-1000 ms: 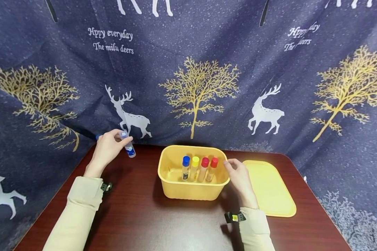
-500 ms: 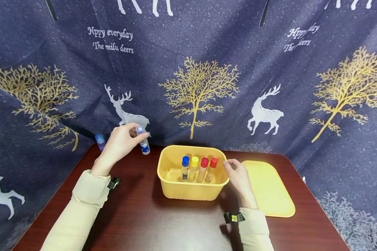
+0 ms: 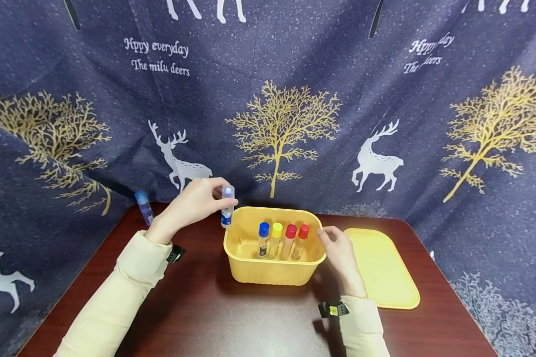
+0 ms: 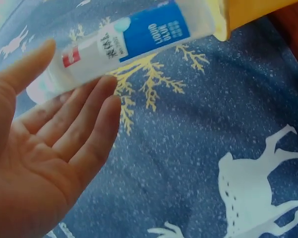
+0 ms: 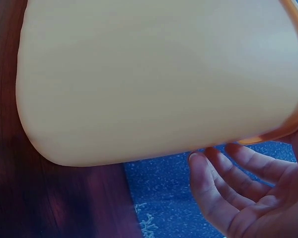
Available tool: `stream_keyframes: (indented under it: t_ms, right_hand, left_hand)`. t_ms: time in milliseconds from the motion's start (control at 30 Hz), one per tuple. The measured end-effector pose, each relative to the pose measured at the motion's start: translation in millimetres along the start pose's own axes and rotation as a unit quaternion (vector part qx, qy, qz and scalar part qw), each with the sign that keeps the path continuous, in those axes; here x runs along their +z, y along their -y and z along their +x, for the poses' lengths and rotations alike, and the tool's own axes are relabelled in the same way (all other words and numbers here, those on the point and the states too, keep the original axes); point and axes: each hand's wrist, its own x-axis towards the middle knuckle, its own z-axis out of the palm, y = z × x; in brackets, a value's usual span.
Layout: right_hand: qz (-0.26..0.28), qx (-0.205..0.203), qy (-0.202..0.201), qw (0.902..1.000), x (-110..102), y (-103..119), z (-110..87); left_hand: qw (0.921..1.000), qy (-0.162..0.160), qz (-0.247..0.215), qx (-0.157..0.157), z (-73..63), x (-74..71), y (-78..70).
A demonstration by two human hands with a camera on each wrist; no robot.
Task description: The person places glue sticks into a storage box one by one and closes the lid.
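Liquid glue tube (image 3: 227,207), a slim, clear plastic cylinder with a glossy blue-and-white label and a small red patch, hangs nearly upright at the left end of the yellow box (image 3: 268,273), raised off the counter (image 3: 205,317). Leftmost, a blue-capped glue tube (image 3: 144,207) with a translucent body stands at the back corner of the reddish-brown, wood-grained surface. Next, the left hand (image 3: 196,201) pinches the liquid glue tube near its top between thumb and fingertips. The box is smooth plastic, oblong with rounded corners and a thick lip. Inside, in a row, stand a blue-topped tube (image 3: 263,242), a yellow-topped tube (image 3: 275,242), a crimson-topped tube (image 3: 288,243) and a red-topped tube (image 3: 301,243), their bodies semi-transparent. The right hand (image 3: 341,253) grips the box's right rim, fingers against the outer wall. Rightmost, a flat yellow lid (image 3: 381,270) with rounded corners lies on the counter. Behind hangs creased navy cloth (image 3: 232,54).
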Motion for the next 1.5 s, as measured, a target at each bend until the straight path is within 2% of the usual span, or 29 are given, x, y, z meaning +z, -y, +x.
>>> stream_keyframes:
  t_ms: [133,300,667,1000,1300,1500]
  right_hand:
    - [0.003,-0.001,-0.002,1.0,0,-1,0.0]
    - [0.015,0.009,0.003,0.9998,1,0,1.0]
    - [0.009,0.005,0.004,0.9999,1,-1,1.9]
    - [0.016,0.012,0.006,0.9998,0,-2,2.2]
    - [0.019,0.016,0.005,0.9997,1,0,1.7]
    - [0.011,0.015,0.002,0.9998,1,1,1.6]
  left_hand:
    - [0.9993,0.034,0.003,0.014,6.7,7.2,-3.1]
    - [0.9977,0.059,-0.002,0.031,15.4,14.1,-6.2]
    - [0.9916,0.126,0.001,0.027,28.7,34.9,-1.6]
    - [0.9793,0.193,0.057,0.024,37.1,60.3,9.5]
    - [0.9697,0.21,0.121,0.031,40.6,78.4,15.9]
    - [0.9659,0.217,0.135,0.039,44.3,83.8,13.0]
